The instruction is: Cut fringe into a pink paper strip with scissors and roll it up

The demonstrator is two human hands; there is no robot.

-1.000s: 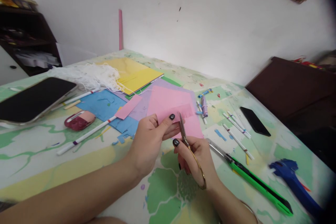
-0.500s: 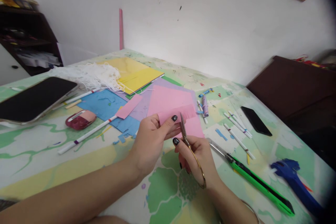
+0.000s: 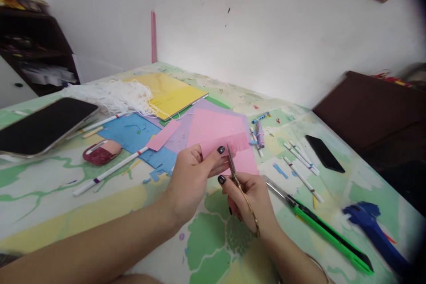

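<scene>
My left hand pinches a pink paper strip between thumb and fingers. The strip's right part is cut into a fringe. Gold-handled scissors are in my right hand, their blades at the strip's lower edge close to my left thumb. Behind the strip lies a larger pink sheet on top of a purple sheet. A smaller pink piece rests to the left, touching a white paper stick.
A green box cutter, blade out, lies right of my right hand, with a blue tool beyond it. Phones and a tablet-like device flank the work. White yarn, yellow paper and blue paper sit farther back.
The scissors have shifted very slightly left along the strip, and my right hand has tilted a little with them. My left hand stays in the same place.
</scene>
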